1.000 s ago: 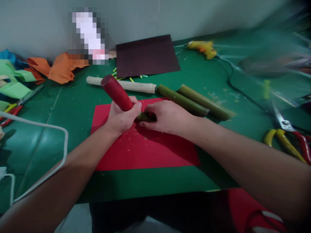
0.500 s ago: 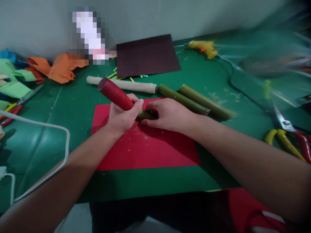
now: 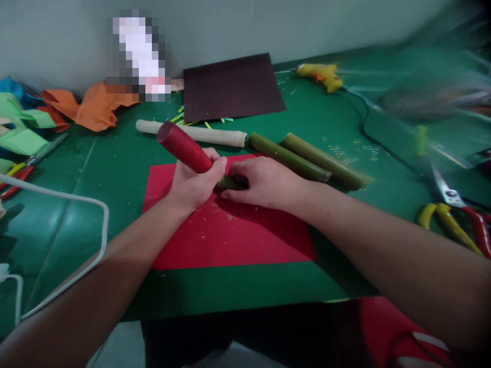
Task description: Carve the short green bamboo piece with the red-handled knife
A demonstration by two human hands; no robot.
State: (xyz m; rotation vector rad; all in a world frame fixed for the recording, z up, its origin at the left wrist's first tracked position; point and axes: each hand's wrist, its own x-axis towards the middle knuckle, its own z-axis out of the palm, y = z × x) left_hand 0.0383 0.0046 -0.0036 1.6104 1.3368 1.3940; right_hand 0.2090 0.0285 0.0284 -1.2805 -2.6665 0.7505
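My left hand [image 3: 195, 186] is closed round a red cylinder [image 3: 184, 148], which tilts up to the left with its flat round end showing. From the right side of that fist a short green bamboo piece [image 3: 227, 182] sticks out. My right hand [image 3: 266, 179] curls its fingers and thumb round this green piece and hides its far end. Whether the red cylinder and green piece are joined is hidden by my fingers. Both hands rest over a red sheet [image 3: 230, 245] sprinkled with fine shavings.
Behind the hands lie a pale stick [image 3: 215, 136], two green bamboo lengths [image 3: 291, 156] and a dark sheet [image 3: 230, 89]. A yellow glue gun [image 3: 320, 75] with its cord is at the back right. Pliers [image 3: 454, 204] lie right, scissors [image 3: 26, 166] left. A white cable [image 3: 103, 220] crosses my left forearm.
The raised end of the red cylinder has shifted slightly to the right. Both hands keep their grip in nearly the same place.
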